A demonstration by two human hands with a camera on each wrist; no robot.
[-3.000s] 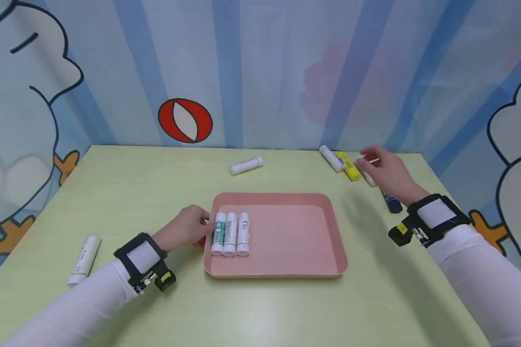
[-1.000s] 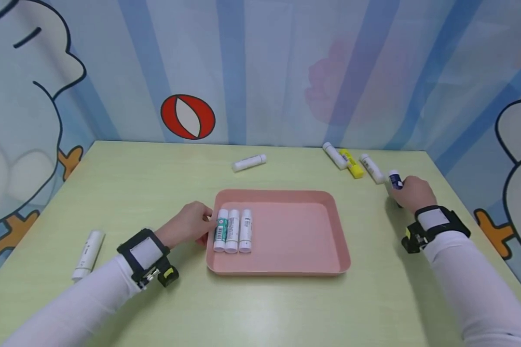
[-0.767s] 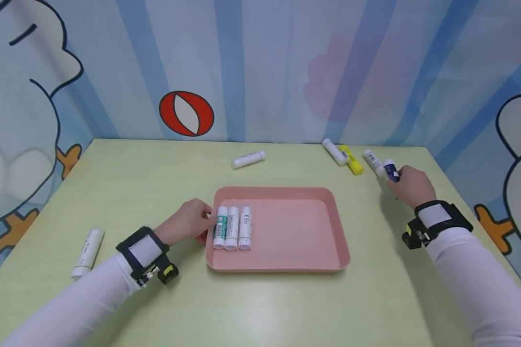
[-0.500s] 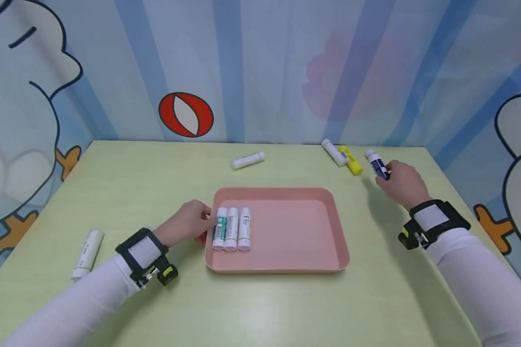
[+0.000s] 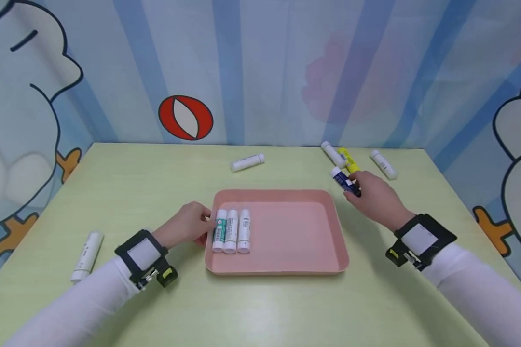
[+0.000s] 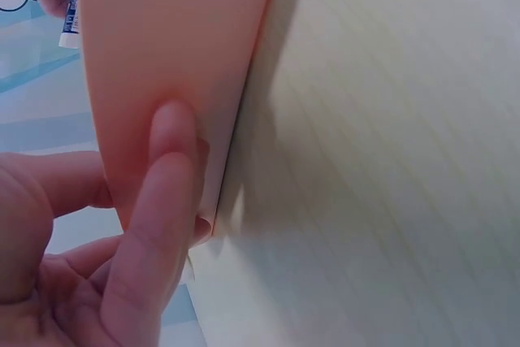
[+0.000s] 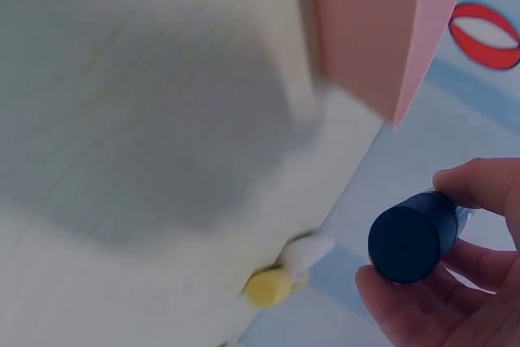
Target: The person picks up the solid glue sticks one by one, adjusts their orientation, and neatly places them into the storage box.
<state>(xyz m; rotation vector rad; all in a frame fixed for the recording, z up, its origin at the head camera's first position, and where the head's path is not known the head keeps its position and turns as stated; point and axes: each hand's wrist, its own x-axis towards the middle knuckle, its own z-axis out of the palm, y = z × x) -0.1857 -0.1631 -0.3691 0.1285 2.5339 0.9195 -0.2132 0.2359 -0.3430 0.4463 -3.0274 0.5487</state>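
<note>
The right hand [image 5: 375, 200] curls its fingers [image 7: 475, 187] round a blue glue stick [image 5: 344, 181] beside the pink tray [image 5: 286, 231], whose edge the left hand [image 5: 184, 226] pinches.

Tray [image 5: 286, 262] at centre of table [image 5: 260, 308]; three tubes [image 5: 231, 231] side by side in its left end. One tube [image 5: 247, 163] behind tray; three [image 5: 343, 156] at far right; one [image 5: 86, 256] at left.
</note>
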